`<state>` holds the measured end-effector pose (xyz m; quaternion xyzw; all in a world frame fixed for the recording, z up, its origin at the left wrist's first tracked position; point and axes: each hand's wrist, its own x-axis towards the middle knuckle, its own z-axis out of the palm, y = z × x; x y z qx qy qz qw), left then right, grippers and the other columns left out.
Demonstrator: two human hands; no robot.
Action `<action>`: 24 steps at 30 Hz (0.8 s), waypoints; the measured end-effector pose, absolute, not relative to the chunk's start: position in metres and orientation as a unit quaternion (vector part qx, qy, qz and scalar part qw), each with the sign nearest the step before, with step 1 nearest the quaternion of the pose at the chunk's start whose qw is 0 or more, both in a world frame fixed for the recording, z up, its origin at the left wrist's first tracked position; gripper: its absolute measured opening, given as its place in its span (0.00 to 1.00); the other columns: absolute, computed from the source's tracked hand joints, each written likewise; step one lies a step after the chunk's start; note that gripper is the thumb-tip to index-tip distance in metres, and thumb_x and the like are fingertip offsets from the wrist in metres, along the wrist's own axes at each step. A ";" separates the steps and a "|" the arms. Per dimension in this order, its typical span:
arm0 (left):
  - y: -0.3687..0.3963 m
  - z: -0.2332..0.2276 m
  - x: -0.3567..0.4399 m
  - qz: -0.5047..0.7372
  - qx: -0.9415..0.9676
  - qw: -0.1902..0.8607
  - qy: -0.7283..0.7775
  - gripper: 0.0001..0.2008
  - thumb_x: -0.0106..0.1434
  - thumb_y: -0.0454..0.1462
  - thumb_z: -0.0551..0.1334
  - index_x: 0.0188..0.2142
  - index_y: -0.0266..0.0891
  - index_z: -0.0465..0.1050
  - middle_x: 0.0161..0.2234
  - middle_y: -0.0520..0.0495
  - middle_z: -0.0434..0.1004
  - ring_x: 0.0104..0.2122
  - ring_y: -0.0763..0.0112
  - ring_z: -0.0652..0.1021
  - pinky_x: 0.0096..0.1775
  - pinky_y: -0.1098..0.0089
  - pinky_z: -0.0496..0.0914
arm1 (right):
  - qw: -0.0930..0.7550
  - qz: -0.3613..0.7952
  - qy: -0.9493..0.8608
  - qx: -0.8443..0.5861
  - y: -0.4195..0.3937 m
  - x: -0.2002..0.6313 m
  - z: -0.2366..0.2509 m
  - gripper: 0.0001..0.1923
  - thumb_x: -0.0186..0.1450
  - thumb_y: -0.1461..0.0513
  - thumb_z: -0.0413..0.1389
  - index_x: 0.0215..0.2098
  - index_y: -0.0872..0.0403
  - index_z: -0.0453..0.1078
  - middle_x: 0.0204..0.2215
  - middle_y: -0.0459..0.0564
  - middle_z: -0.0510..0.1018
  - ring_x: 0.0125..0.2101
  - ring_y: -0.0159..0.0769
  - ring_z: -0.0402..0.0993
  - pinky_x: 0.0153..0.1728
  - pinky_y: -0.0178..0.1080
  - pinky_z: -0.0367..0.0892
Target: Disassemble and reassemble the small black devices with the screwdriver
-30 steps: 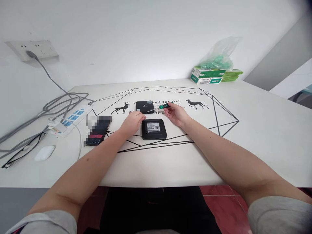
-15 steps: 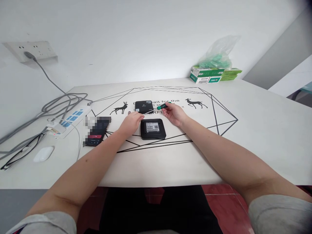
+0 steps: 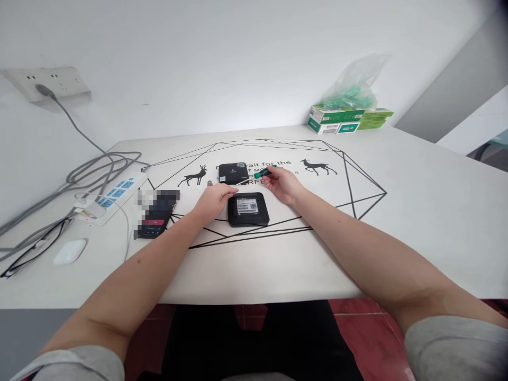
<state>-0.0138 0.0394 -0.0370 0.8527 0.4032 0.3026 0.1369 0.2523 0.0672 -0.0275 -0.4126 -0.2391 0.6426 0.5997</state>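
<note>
My right hand [image 3: 282, 185] is closed around the green and black handle of a screwdriver [image 3: 264, 172]. Its thin metal shaft points left, toward my left hand [image 3: 216, 200]. The left fingers are pinched together by the shaft's tip; whatever they hold is too small to make out. Just below the hands lies a black square device [image 3: 248, 209], with a white printed label facing up. Behind the left fingers rests a second flat black piece [image 3: 233, 173] with small stickers on it.
To the left are a phone [image 3: 157, 214], a power strip [image 3: 117, 196] with grey cables, glasses [image 3: 37, 248] and a white earbud case [image 3: 70, 251]. Green and white boxes [image 3: 335, 120] with a plastic bag [image 3: 353, 87] on top stand at the back right.
My left fingers have shifted slightly right along the screwdriver's tip. The right hand keeps its hold on the handle, and the black pieces stay put as the view shifts a little.
</note>
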 end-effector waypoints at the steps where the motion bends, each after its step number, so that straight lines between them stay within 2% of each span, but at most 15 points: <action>1: 0.038 -0.037 -0.013 0.299 0.855 0.133 0.402 0.15 0.75 0.33 0.59 0.50 0.42 0.86 0.49 0.44 0.89 0.50 0.59 0.85 0.57 0.57 0.78 | 0.599 0.643 -0.241 -0.412 0.067 0.252 -0.028 0.11 0.74 0.68 0.61 0.32 0.54 0.71 0.22 0.48 0.79 0.23 0.27 0.77 0.26 0.25 0.78; 8: 0.036 -0.034 -0.010 0.252 0.880 0.083 0.394 0.16 0.75 0.33 0.58 0.52 0.41 0.86 0.50 0.44 0.89 0.52 0.56 0.84 0.57 0.55 0.78 | 0.601 0.637 -0.255 -0.410 0.068 0.252 -0.029 0.12 0.74 0.68 0.60 0.32 0.54 0.71 0.23 0.48 0.80 0.23 0.27 0.78 0.26 0.26 0.78; 13: 0.036 -0.031 -0.011 0.234 0.887 0.083 0.389 0.17 0.76 0.34 0.57 0.53 0.43 0.86 0.50 0.45 0.89 0.52 0.57 0.84 0.57 0.56 0.78 | 0.598 0.635 -0.268 -0.409 0.068 0.252 -0.030 0.12 0.73 0.68 0.63 0.31 0.54 0.71 0.24 0.49 0.82 0.23 0.27 0.78 0.26 0.26 0.78; 17: 0.037 -0.032 -0.015 0.257 0.870 0.086 0.412 0.17 0.76 0.33 0.57 0.53 0.44 0.85 0.51 0.46 0.88 0.51 0.58 0.84 0.57 0.57 0.78 | 0.593 0.633 -0.278 -0.413 0.066 0.252 -0.028 0.12 0.73 0.68 0.62 0.31 0.54 0.71 0.25 0.49 0.83 0.23 0.27 0.79 0.27 0.26 0.78; 24: 0.049 -0.034 -0.024 0.324 0.789 0.014 0.522 0.21 0.73 0.27 0.52 0.51 0.42 0.82 0.51 0.42 0.86 0.55 0.54 0.81 0.61 0.54 0.74 | 0.574 0.633 -0.310 -0.417 0.060 0.248 -0.026 0.12 0.74 0.71 0.60 0.32 0.56 0.74 0.27 0.50 0.85 0.26 0.28 0.83 0.33 0.28 0.82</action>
